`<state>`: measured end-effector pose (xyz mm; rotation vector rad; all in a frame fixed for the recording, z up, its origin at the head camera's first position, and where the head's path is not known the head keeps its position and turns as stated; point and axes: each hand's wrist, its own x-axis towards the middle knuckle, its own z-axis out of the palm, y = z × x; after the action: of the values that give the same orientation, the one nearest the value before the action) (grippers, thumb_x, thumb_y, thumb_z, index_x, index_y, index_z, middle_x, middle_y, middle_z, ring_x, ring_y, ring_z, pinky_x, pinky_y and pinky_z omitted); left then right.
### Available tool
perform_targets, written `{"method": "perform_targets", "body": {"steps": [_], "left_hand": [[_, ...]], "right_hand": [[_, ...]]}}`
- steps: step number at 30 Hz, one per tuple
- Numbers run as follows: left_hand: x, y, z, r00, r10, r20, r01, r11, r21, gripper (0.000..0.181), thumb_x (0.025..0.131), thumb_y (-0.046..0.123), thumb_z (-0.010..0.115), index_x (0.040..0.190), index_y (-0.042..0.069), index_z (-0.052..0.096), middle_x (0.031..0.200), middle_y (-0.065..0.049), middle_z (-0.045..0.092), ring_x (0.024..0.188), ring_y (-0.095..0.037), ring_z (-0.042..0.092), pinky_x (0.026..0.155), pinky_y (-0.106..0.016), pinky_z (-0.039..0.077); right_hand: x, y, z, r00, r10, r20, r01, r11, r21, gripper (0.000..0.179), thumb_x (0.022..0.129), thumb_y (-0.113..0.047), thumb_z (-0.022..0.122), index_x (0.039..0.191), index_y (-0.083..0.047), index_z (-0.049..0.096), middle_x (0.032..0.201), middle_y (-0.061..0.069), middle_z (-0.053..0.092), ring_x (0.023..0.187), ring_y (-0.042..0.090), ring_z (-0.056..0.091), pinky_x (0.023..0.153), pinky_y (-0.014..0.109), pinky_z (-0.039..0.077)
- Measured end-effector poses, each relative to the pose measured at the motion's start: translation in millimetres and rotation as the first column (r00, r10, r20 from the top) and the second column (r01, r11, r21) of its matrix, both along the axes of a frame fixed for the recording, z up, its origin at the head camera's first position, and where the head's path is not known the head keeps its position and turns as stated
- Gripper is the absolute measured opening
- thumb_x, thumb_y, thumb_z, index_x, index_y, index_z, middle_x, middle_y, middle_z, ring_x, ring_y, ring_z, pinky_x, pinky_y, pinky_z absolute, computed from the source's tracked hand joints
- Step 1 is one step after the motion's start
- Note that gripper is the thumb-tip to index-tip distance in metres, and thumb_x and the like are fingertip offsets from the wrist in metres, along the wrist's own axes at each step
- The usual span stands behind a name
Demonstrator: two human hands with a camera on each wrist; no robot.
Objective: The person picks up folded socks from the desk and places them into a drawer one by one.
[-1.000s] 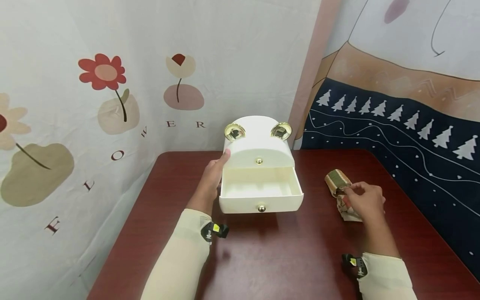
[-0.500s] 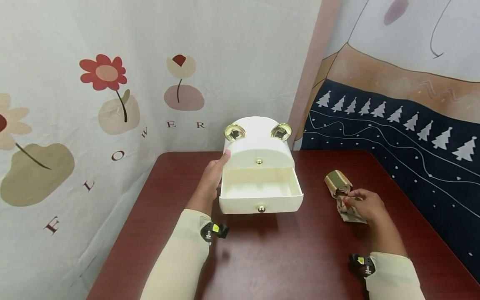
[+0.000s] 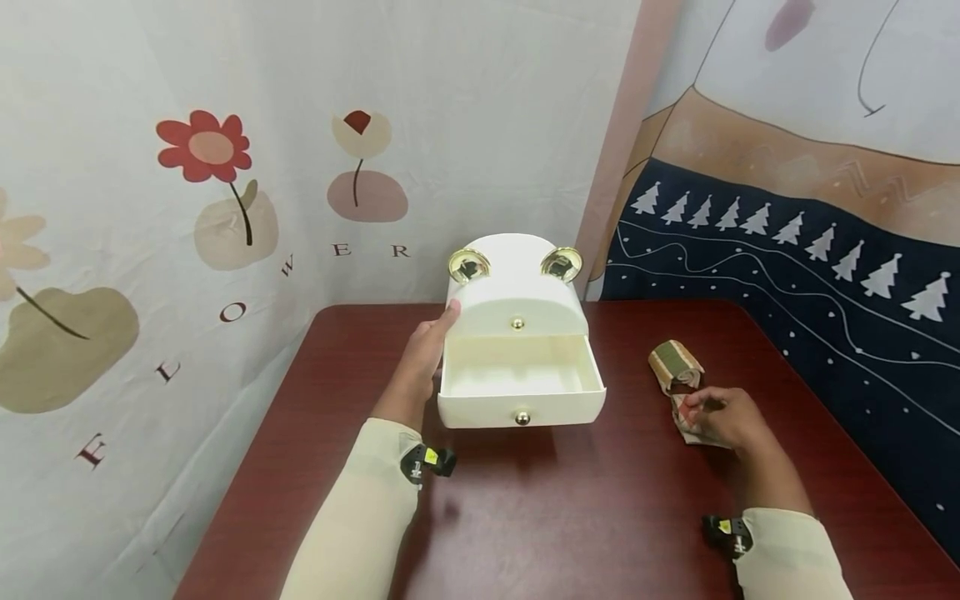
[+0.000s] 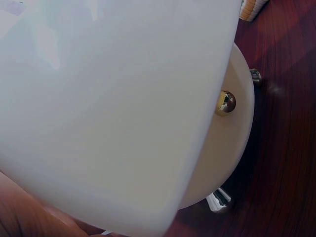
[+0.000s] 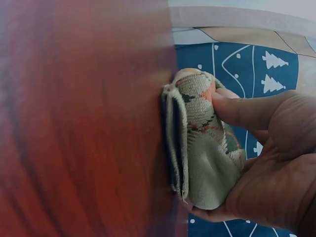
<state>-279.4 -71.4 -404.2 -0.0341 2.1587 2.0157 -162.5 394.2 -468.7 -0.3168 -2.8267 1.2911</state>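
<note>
A white two-drawer box (image 3: 517, 287) with a rounded top and two round gold pieces stands mid-table. Its lower drawer (image 3: 521, 408) is pulled out and has nothing in it. My left hand (image 3: 416, 367) rests against the box's left side, thumb straight along its front corner; the other fingers are mostly hidden. In the left wrist view, the box's smooth side and a gold knob (image 4: 226, 103) fill most of the picture. At the right, my right hand (image 3: 727, 417) pinches a folded patterned knit sock (image 5: 205, 143) between thumb and fingers, low at the tabletop.
A rolled fabric bundle (image 3: 675, 365) with a green stripe lies just beyond the right hand. Beneath everything is a dark red table (image 3: 570, 517). A white flower-print curtain (image 3: 480, 100) and a dark tree-print cloth (image 3: 787, 275) hang behind it.
My right hand has drawn slightly back and down from the rolled bundle, its fingers now lower on the folded sock. The left hand, box and drawer look unchanged.
</note>
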Motion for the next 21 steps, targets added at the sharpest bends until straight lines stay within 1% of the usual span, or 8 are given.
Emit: {"method": "perform_targets", "body": {"steps": [3,5,8,10,11,15,18,21], "left_hand": [[0.7,0.3,-0.5,1.0,-0.005,0.004,0.005,1.0,-0.003,0.073,0.1,0.082,0.052,0.119,0.014,0.07,0.104,-0.007,0.07,0.098,-0.022,0.065,0.094,-0.05,0.049],[0.7,0.5,-0.6,1.0,-0.005,0.006,0.005,1.0,-0.002,0.072,0.1,0.082,0.052,0.119,0.014,0.07,0.104,-0.006,0.07,0.098,-0.022,0.065,0.094,-0.05,0.049],[0.1,0.3,-1.1,1.0,-0.005,0.007,0.005,1.0,-0.002,0.072,0.1,0.081,0.052,0.118,0.014,0.07,0.101,-0.004,0.07,0.097,-0.021,0.065,0.093,-0.048,0.05],[-0.3,-0.1,-1.1,1.0,-0.007,0.009,0.007,1.0,-0.006,0.073,0.1,0.082,0.052,0.119,0.014,0.07,0.1,-0.002,0.07,0.096,-0.02,0.065,0.091,-0.046,0.049],[-0.2,-0.2,-1.0,1.0,-0.008,0.01,0.008,1.0,-0.007,0.073,0.1,0.082,0.052,0.12,0.014,0.07,0.101,-0.003,0.07,0.098,-0.021,0.065,0.092,-0.047,0.049],[0.1,-0.2,-0.2,1.0,-0.005,0.023,0.005,1.0,-0.004,0.075,0.1,0.083,0.052,0.125,0.014,0.066,0.107,-0.005,0.069,0.102,-0.022,0.064,0.096,-0.049,0.048],[-0.2,0.2,-0.1,1.0,-0.001,0.027,0.001,1.0,0.002,0.073,0.1,0.082,0.053,0.123,0.014,0.066,0.104,-0.003,0.069,0.1,-0.021,0.064,0.093,-0.047,0.049],[-1.1,0.5,-0.4,1.0,-0.007,0.02,0.006,1.0,0.007,0.072,0.1,0.082,0.052,0.118,0.014,0.068,0.098,-0.002,0.069,0.095,-0.02,0.065,0.087,-0.044,0.051]], "right_hand": [[0.8,-0.7,-2.4,1.0,0.01,-0.027,-0.008,0.999,0.043,0.021,0.088,0.007,0.075,0.109,0.013,0.075,0.089,0.014,0.076,0.078,0.014,0.061,0.064,0.026,0.052],[1.4,-1.3,-3.4,0.999,0.006,-0.051,-0.002,0.996,0.084,0.019,0.088,0.005,0.078,0.106,0.01,0.077,0.095,0.018,0.075,0.081,0.017,0.06,0.065,0.025,0.05],[3.6,-3.3,-4.3,0.997,-0.004,-0.076,0.013,0.992,0.124,0.017,0.087,0.003,0.081,0.104,0.007,0.08,0.11,0.025,0.068,0.094,0.025,0.058,0.072,0.023,0.045],[5.4,-5.0,-4.4,0.996,-0.012,-0.091,0.025,0.989,0.148,0.017,0.087,0.001,0.082,0.103,0.005,0.081,0.118,0.028,0.061,0.103,0.03,0.054,0.076,0.023,0.043],[6.2,-5.8,-4.5,0.995,-0.014,-0.096,0.029,0.987,0.155,0.016,0.087,0.001,0.082,0.103,0.005,0.081,0.119,0.028,0.059,0.107,0.032,0.052,0.079,0.023,0.042],[7.0,-8.0,-4.0,0.992,-0.007,-0.13,0.03,0.983,0.182,0.016,0.086,0.002,0.082,0.102,0.004,0.082,0.12,0.028,0.059,0.11,0.036,0.053,0.083,0.028,0.042],[6.5,-8.2,-4.8,0.989,0.006,-0.146,0.023,0.98,0.198,0.015,0.086,0.002,0.082,0.101,0.004,0.082,0.118,0.028,0.061,0.108,0.037,0.055,0.083,0.029,0.042],[6.8,-8.2,-5.9,0.988,0.015,-0.156,0.018,0.977,0.212,0.014,0.085,0.001,0.084,0.099,0.002,0.083,0.115,0.026,0.063,0.105,0.035,0.058,0.08,0.026,0.042]]}}
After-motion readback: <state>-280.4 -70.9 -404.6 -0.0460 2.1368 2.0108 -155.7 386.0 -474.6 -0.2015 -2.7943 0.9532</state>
